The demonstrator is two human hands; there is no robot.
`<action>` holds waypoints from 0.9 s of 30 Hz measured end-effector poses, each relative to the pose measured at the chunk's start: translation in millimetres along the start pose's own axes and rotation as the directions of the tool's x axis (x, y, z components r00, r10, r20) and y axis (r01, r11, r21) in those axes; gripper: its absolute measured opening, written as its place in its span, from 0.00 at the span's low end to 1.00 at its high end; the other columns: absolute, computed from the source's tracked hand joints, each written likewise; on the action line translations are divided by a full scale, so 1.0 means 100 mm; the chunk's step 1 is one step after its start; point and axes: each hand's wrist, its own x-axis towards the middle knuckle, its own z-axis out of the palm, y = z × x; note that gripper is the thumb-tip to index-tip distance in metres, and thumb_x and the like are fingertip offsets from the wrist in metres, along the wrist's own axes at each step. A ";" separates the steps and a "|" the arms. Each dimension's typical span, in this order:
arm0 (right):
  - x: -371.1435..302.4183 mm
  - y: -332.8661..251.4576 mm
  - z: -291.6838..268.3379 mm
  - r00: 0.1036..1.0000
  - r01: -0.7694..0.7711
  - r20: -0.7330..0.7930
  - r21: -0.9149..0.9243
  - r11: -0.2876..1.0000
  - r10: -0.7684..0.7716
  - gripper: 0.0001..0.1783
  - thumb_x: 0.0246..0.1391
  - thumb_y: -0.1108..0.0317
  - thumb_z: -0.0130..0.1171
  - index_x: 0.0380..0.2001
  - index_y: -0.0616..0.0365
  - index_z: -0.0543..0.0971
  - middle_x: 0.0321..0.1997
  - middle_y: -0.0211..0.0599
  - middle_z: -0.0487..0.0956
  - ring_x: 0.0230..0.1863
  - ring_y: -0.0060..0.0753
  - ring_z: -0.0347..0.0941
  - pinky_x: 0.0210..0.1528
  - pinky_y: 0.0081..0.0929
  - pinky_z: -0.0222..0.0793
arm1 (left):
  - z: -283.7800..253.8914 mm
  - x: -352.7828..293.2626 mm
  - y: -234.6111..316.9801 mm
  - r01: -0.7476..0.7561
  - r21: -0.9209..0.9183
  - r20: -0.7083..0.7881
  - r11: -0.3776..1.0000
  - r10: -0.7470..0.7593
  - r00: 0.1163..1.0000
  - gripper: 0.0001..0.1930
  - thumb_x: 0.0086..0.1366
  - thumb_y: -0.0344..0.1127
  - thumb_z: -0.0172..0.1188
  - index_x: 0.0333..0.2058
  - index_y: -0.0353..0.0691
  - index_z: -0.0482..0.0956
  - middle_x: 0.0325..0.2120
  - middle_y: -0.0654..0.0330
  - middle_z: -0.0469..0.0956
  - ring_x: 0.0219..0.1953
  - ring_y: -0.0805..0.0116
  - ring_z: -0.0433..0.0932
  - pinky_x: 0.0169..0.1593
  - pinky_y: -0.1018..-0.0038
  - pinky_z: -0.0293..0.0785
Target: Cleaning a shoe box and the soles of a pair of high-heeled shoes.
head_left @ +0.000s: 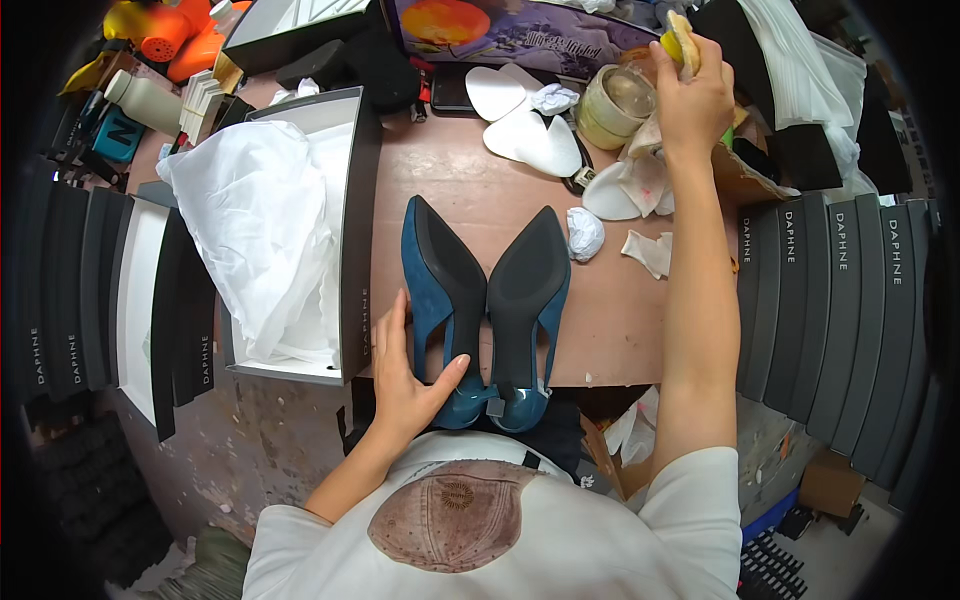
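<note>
A pair of blue heeled shoes lies soles up at the table's near edge, toes pointing away from me. My left hand (408, 375) grips the left shoe (440, 270) near its heel, thumb on the heel side and fingers along the outer side. The right shoe (528, 265) lies close beside it. At the far right my right hand (695, 95) is raised, its fingers pinching a yellow sponge-like piece (681, 45). Below and left of that hand stands a round, stained jar (615, 105) with a clear top.
An open shoe box (350, 250) with white tissue paper (250, 220) stands at the left. White oval pads (520, 120), crumpled paper (585, 233) and scraps (648, 253) lie toward the back and right. Dark box stacks (840, 300) flank the table. A purple printed box (530, 35) stands behind.
</note>
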 end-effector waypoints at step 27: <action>0.29 0.15 -0.28 0.929 0.302 -0.300 0.279 0.912 -0.216 0.21 0.42 0.59 0.71 0.34 0.60 0.75 0.33 0.35 0.76 0.35 0.28 0.72 0.40 0.25 0.68 | 0.43 -0.89 0.04 0.504 -0.863 0.488 -0.018 -0.281 0.826 0.27 0.59 0.31 0.59 0.54 0.35 0.59 0.51 0.51 0.64 0.55 0.58 0.65 0.57 0.57 0.65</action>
